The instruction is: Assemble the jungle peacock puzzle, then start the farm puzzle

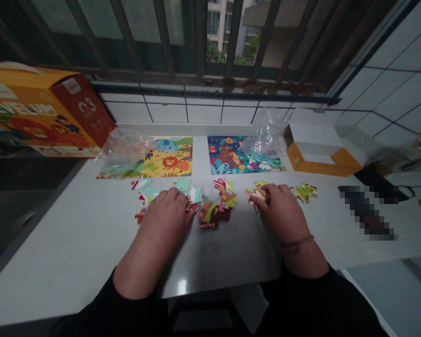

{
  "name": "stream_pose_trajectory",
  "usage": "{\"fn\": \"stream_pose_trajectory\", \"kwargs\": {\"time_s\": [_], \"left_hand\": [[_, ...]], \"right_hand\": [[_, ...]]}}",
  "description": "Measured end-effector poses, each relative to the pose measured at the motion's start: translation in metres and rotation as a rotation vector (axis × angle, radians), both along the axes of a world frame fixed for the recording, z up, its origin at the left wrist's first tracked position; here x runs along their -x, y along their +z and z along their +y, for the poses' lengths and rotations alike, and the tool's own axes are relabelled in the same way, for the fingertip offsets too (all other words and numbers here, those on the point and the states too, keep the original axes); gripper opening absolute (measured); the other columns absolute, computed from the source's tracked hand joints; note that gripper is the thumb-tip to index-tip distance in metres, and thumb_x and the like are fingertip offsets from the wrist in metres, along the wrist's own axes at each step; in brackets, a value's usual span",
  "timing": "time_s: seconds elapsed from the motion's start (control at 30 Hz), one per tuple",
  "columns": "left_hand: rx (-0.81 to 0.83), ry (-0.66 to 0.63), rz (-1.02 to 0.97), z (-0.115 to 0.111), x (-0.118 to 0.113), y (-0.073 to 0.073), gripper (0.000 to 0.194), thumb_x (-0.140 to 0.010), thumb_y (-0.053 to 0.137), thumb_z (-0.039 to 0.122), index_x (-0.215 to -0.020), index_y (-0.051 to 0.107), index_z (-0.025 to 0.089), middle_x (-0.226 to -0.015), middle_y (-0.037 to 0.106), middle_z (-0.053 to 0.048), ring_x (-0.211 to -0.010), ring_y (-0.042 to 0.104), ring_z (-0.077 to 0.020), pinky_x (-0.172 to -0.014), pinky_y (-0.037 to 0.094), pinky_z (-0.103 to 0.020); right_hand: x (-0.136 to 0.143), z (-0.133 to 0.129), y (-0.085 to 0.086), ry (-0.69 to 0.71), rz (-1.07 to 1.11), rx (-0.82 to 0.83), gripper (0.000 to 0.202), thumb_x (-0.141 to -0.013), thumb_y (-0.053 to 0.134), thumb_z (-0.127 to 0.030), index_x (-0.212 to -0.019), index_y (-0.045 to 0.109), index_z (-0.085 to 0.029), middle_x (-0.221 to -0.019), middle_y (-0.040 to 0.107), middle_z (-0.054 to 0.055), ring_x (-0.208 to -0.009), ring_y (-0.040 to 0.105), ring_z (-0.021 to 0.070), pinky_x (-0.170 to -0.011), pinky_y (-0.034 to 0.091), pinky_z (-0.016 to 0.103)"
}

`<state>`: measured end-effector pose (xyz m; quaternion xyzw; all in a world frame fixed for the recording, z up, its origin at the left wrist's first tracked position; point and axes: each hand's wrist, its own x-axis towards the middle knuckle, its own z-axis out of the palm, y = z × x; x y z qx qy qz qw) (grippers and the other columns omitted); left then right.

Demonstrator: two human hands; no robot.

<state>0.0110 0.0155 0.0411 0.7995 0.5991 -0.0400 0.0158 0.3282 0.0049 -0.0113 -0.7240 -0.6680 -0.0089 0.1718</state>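
Several puzzle pieces lie in a loose row on the white counter. My left hand (170, 210) rests over the light green and red pieces (147, 193), its fingertips hidden behind the back of the hand. Between my hands is a pile of brown and green pieces (215, 210). My right hand (279, 206) is closed at the pink and cream pieces (254, 196), thumb and fingers pinched around something dark that I cannot make out. Just right of it lie yellow-green pieces (305, 192).
Two picture sheets, a lion one (171, 161) and a bear one (228, 154), lie behind under clear plastic bags (266, 128). An orange box (80, 112) stands left, an open box (323, 166) back right. A sink (17, 196) is at left.
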Motion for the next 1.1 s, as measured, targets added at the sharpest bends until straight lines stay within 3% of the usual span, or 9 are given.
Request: {"fn": "stream_pose_trajectory", "kwargs": {"time_s": [0.17, 0.4, 0.5, 0.6, 0.7, 0.8, 0.97, 1.1], "left_hand": [[0.077, 0.050, 0.077, -0.008, 0.002, 0.010, 0.030, -0.106, 0.065, 0.029, -0.126, 0.077, 0.012, -0.124, 0.075, -0.022, -0.119, 0.073, -0.0423, -0.096, 0.063, -0.053], [0.017, 0.103, 0.096, -0.003, 0.026, -0.004, 0.031, -0.109, 0.048, 0.022, -0.120, 0.077, 0.015, -0.123, 0.077, -0.021, -0.105, 0.078, -0.0398, -0.081, 0.064, -0.049], [0.000, 0.028, 0.007, 0.003, 0.028, -0.015, 0.037, -0.107, 0.049, 0.016, -0.131, 0.078, 0.015, -0.138, 0.077, -0.022, -0.118, 0.078, -0.0399, -0.097, 0.065, -0.055], [0.003, -0.088, -0.116, 0.006, 0.019, -0.027, 0.048, -0.106, 0.053, 0.011, -0.149, 0.073, 0.017, -0.158, 0.070, -0.021, -0.140, 0.071, -0.0381, -0.119, 0.057, -0.057], [0.029, -0.153, -0.158, 0.003, 0.008, -0.035, 0.051, -0.109, 0.054, 0.013, -0.157, 0.069, 0.020, -0.167, 0.064, -0.020, -0.150, 0.065, -0.0390, -0.125, 0.052, -0.061], [0.047, -0.201, -0.161, -0.001, 0.003, -0.039, 0.058, -0.109, 0.052, 0.011, -0.164, 0.063, 0.025, -0.173, 0.058, -0.018, -0.158, 0.059, -0.0377, -0.128, 0.049, -0.063], [0.066, -0.126, -0.112, -0.002, 0.012, -0.038, 0.067, -0.105, 0.047, 0.002, -0.168, 0.058, 0.022, -0.180, 0.048, -0.019, -0.165, 0.050, -0.0389, -0.130, 0.048, -0.065], [0.020, -0.089, -0.149, 0.003, 0.017, -0.034, 0.063, -0.103, 0.047, -0.001, -0.163, 0.062, 0.015, -0.174, 0.054, -0.023, -0.160, 0.057, -0.0359, -0.129, 0.051, -0.059]], "right_hand": [[-0.013, 0.001, -0.001, -0.056, 0.009, -0.035, 0.034, -0.104, 0.073, -0.051, -0.113, 0.075, -0.019, -0.105, 0.072, 0.015, -0.099, 0.070, 0.0341, -0.088, 0.054, 0.045], [0.007, 0.004, 0.010, 0.365, 0.125, 0.084, 0.021, -0.102, 0.077, -0.034, -0.119, 0.080, -0.023, -0.118, 0.083, 0.011, -0.110, 0.075, 0.0317, -0.100, 0.056, 0.048], [0.018, 0.003, 0.015, 0.486, 0.151, 0.091, 0.015, -0.102, 0.075, -0.027, -0.113, 0.084, -0.024, -0.124, 0.084, 0.012, -0.115, 0.077, 0.0304, -0.105, 0.058, 0.050], [0.034, -0.003, 0.019, 0.512, 0.143, -0.017, 0.024, -0.106, 0.067, -0.021, -0.123, 0.084, -0.024, -0.138, 0.081, 0.014, -0.127, 0.075, 0.0320, -0.114, 0.057, 0.055], [0.060, -0.014, 0.021, 0.604, 0.163, -0.072, 0.034, -0.112, 0.060, -0.023, -0.141, 0.077, -0.025, -0.150, 0.076, 0.012, -0.140, 0.069, 0.0299, -0.124, 0.052, 0.055], [0.087, -0.025, 0.017, 0.690, 0.153, -0.020, 0.040, -0.115, 0.062, -0.033, -0.154, 0.069, -0.026, -0.164, 0.068, 0.009, -0.153, 0.061, 0.0306, -0.132, 0.046, 0.057], [0.096, -0.029, 0.005, 0.561, 0.094, 0.099, 0.047, -0.114, 0.064, -0.047, -0.157, 0.066, -0.028, -0.171, 0.061, 0.010, -0.161, 0.053, 0.0403, -0.132, 0.042, 0.071], [0.084, -0.026, -0.003, 0.417, 0.071, 0.082, 0.051, -0.115, 0.062, -0.050, -0.158, 0.065, -0.023, -0.174, 0.057, 0.016, -0.164, 0.048, 0.0457, -0.130, 0.040, 0.077]]}}
